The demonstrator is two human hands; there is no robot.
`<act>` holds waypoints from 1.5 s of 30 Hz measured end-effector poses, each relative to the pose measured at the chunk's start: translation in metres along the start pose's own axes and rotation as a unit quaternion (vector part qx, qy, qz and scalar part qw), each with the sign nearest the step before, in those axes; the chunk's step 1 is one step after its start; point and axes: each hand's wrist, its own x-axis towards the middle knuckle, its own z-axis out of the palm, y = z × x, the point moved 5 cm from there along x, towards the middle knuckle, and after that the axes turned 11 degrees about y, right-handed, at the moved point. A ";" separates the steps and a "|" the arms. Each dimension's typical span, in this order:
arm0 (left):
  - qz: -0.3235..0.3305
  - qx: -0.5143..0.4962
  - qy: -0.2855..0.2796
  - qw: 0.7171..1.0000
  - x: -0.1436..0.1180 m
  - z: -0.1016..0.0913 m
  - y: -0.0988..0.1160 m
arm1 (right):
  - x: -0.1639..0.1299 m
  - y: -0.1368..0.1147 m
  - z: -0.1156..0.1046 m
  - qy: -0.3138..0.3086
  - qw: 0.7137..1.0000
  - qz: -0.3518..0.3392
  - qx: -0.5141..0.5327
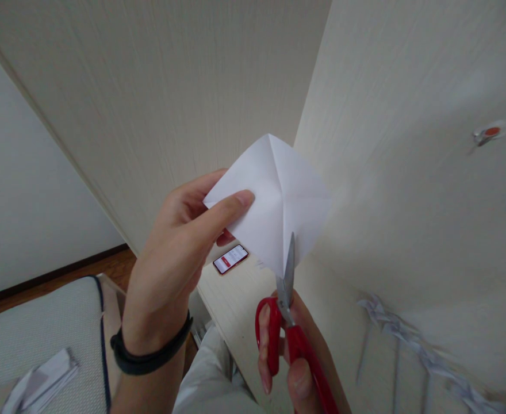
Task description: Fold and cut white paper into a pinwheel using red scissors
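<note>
A white square of paper [257, 221] with crossing creases is held up in the middle of the view, one corner pointing down. My left hand [184, 241] pinches its left corner, thumb on the front and fingers behind. In my right hand [309, 356] is a pair of scissors [286, 296] with red handles, my thumb and fingers at the loops. The parted blades meet the paper's bottom corner, one blade in front along the vertical crease. The other blade is partly hidden behind the paper.
Below lies a phone [230, 259] with a lit screen on a pale desk [231, 305]. Twisted whitish strips [408, 339] run along the right side. A hook [488, 133] is on the right panel. Folded papers [41, 382] rest on a mattress [63, 316] at lower left.
</note>
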 end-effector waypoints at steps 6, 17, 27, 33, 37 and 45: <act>-0.008 -0.002 -0.005 1.000 0.000 0.001 0.000 | 0.004 -0.006 0.001 -0.009 1.000 0.012 0.017; 0.004 -0.003 -0.014 1.000 0.001 0.001 -0.001 | 0.001 -0.005 0.000 0.000 0.999 0.025 0.025; 0.032 0.005 -0.016 0.999 0.004 0.000 -0.002 | 0.002 -0.001 -0.002 -0.010 0.998 0.047 0.051; 0.011 -0.017 -0.032 0.999 0.003 0.001 -0.003 | 0.003 -0.003 -0.002 -0.010 0.992 0.077 0.096; 0.017 -0.013 -0.034 0.999 0.003 0.003 -0.004 | 0.003 -0.004 -0.002 -0.010 0.988 0.103 0.112; 0.033 -0.002 -0.030 0.999 0.004 0.001 -0.003 | 0.001 0.000 0.000 -0.003 0.984 0.113 0.135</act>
